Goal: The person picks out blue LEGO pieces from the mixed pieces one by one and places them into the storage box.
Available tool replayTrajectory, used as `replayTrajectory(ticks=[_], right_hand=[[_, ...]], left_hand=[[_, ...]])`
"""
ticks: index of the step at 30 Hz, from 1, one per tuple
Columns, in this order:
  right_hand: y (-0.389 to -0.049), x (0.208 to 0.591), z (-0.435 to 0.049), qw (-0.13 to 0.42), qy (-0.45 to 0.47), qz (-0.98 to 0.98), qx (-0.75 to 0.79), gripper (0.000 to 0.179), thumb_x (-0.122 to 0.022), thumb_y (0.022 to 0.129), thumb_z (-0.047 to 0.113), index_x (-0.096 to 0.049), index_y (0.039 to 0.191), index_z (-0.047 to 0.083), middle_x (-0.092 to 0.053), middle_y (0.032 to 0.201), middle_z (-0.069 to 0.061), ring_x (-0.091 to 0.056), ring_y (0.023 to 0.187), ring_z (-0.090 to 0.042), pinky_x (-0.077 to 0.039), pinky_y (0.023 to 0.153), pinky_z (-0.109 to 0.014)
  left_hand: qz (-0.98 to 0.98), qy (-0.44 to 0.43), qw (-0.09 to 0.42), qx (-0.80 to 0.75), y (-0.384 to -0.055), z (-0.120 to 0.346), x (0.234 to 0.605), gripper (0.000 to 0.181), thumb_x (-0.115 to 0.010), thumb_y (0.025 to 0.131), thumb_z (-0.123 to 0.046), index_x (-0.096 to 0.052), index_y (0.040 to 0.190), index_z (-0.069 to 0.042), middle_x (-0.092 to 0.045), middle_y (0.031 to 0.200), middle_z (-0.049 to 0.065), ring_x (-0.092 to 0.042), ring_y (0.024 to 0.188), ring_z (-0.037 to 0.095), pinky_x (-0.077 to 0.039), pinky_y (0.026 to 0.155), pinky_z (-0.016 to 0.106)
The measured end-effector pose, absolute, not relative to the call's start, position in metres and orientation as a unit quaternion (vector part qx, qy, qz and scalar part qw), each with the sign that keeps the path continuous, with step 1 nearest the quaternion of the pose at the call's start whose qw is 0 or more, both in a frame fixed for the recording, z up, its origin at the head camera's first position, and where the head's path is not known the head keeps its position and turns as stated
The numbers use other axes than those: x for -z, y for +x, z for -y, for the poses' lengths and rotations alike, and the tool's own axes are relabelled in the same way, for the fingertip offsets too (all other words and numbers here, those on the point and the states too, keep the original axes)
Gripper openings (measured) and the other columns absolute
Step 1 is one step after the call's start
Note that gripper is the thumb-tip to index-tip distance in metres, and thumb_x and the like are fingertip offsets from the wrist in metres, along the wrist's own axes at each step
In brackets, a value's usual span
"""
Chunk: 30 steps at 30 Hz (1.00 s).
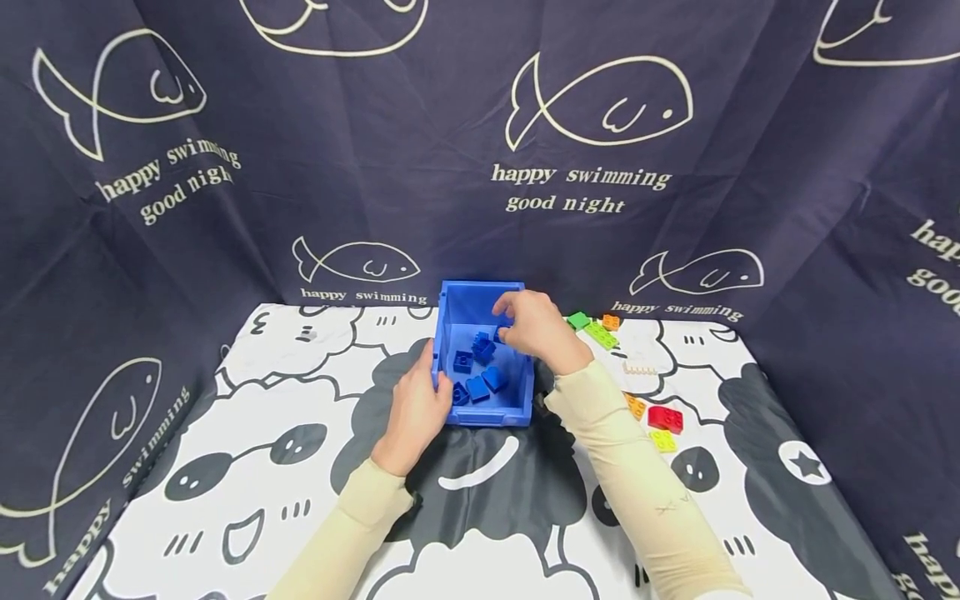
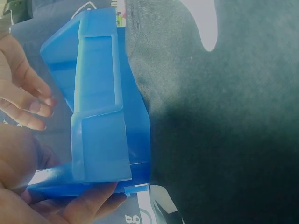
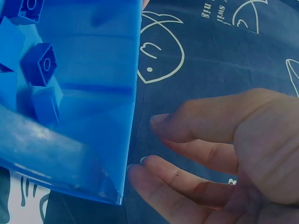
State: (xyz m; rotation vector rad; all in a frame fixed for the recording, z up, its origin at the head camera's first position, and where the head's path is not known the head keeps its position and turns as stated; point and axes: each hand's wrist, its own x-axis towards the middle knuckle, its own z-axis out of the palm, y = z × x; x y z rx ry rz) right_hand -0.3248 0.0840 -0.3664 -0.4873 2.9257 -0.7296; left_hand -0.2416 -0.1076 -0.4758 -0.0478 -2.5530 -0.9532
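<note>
A blue bin point(image 1: 487, 419) stands on the table before the curtain, with several blue toy bricks point(image 1: 477, 388) lying inside. My left hand point(image 1: 416, 404) grips the bin's left wall; in the left wrist view its fingers point(image 2: 91, 201) curl around the bin's edge. Over the bin's right wall is my right hand point(image 1: 536, 329), fingers loosely bent. Seen from the right wrist, the thumb and fingers point(image 3: 191, 121) are spread apart beside the bin wall point(image 3: 126, 154) with nothing between them. Part of the bin's right side is hidden behind that hand.
Right of the bin lie a green brick point(image 1: 577, 320), a lime brick point(image 1: 601, 335) and an orange brick point(image 1: 611, 322). Nearer are a red brick point(image 1: 665, 419), a yellow brick point(image 1: 662, 441) and a pale toothed piece point(image 1: 640, 368). A dark fish-print curtain point(image 1: 450, 192) hangs behind.
</note>
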Motion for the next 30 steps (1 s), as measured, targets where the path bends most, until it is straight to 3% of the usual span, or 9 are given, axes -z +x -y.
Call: replayTrajectory(ticks=[30], right_hand=[[-0.313, 0.363, -0.093, 0.035, -0.155, -0.953, 0.258, 0.028, -0.073, 0.092, 0.012, -0.072, 0.121, 0.01, -0.069, 0.124, -0.017, -0.066, 0.107, -0.033, -0.06, 0.084, -0.046]], left_hand=[[0.918, -0.007, 0.19, 0.349, -0.24, 0.108, 0.475, 0.057, -0.061, 0.094, -0.011, -0.05, 0.15, -0.004, -0.07, 0.124, 0.025, -0.071, 0.097, 0.048, -0.053, 0.082, 0.062]])
